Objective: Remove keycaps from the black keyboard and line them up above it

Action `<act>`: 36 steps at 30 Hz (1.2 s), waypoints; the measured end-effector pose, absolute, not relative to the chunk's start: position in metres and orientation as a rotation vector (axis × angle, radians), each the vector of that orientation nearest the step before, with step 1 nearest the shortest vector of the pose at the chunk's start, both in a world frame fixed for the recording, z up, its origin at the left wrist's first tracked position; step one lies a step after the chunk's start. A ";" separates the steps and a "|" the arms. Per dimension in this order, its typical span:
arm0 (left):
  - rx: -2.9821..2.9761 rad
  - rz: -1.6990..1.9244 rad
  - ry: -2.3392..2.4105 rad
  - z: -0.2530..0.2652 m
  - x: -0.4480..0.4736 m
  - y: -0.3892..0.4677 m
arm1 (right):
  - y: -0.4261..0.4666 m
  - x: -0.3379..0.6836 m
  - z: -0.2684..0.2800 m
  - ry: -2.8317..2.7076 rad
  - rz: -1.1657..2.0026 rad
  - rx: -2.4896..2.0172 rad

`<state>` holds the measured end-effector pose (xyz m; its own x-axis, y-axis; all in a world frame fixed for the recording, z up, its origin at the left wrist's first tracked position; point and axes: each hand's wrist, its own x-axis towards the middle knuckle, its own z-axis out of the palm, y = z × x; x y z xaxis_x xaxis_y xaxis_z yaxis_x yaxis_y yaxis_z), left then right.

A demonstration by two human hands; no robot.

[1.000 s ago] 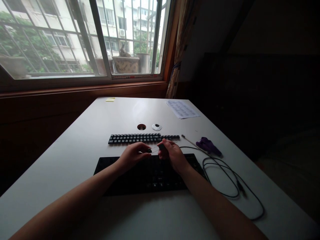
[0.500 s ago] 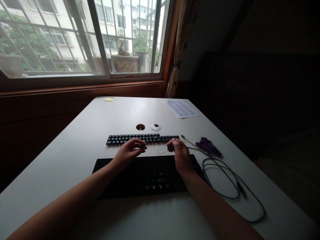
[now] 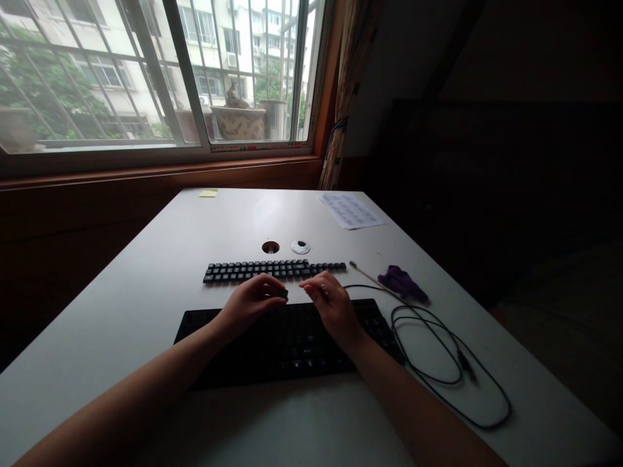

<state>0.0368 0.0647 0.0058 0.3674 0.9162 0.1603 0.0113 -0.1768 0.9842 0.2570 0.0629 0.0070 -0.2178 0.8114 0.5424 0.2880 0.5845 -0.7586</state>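
Head view: we look down on the worktop (image 3: 111, 311).
Left hand (image 3: 250, 299): we pinch a black keycap (image 3: 284, 294) near the far side of the keyboard (image 3: 287, 350); its facing is unclear.
Keyboard: between the worktop's left and right edges, long axis roughly along its far edge.
Right hand (image 3: 335, 311): fingers curled; we cannot tell whether around anything.

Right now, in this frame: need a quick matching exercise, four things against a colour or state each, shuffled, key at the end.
Things
1. left hand
2. keyboard
3. cloth
4. sticky note

Colour or state
A. yellow
B. black, lying on the table
C. purple
D. pinching a small dark key

Pairs: 1-D, 2-B, 3-C, 4-A
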 end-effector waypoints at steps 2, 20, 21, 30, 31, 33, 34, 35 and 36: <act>1.526 1.006 0.868 0.006 0.036 0.065 | 0.064 0.257 0.006 -1.808 0.621 -0.887; 1.670 0.988 0.897 0.003 0.039 0.063 | 0.064 0.255 0.003 -1.921 0.695 -0.823; 1.666 0.985 0.897 0.005 0.038 0.062 | 0.063 0.255 0.003 -1.920 0.694 -0.824; 1.554 0.968 0.838 0.017 0.037 0.060 | 0.061 0.255 0.007 -1.905 0.643 -0.816; 1.548 0.958 0.832 0.017 0.037 0.061 | 0.061 0.255 0.007 -1.910 0.631 -0.806; 1.542 0.947 0.827 0.015 0.036 0.062 | 0.060 0.254 0.007 -1.920 0.610 -0.790; 1.539 0.945 0.826 0.015 0.036 0.062 | 0.060 0.254 0.007 -1.926 0.605 -0.788; 1.539 0.944 0.828 0.014 0.036 0.063 | 0.060 0.254 0.006 -1.933 0.602 -0.789; 1.542 0.940 0.833 0.014 0.036 0.063 | 0.060 0.254 0.005 -1.938 0.603 -0.791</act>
<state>0.0361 0.0627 0.0140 0.4394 0.8884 0.1325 0.0243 -0.1592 0.9869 0.2543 0.0605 0.0055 -0.3642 0.7346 0.5725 0.2801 0.6727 -0.6849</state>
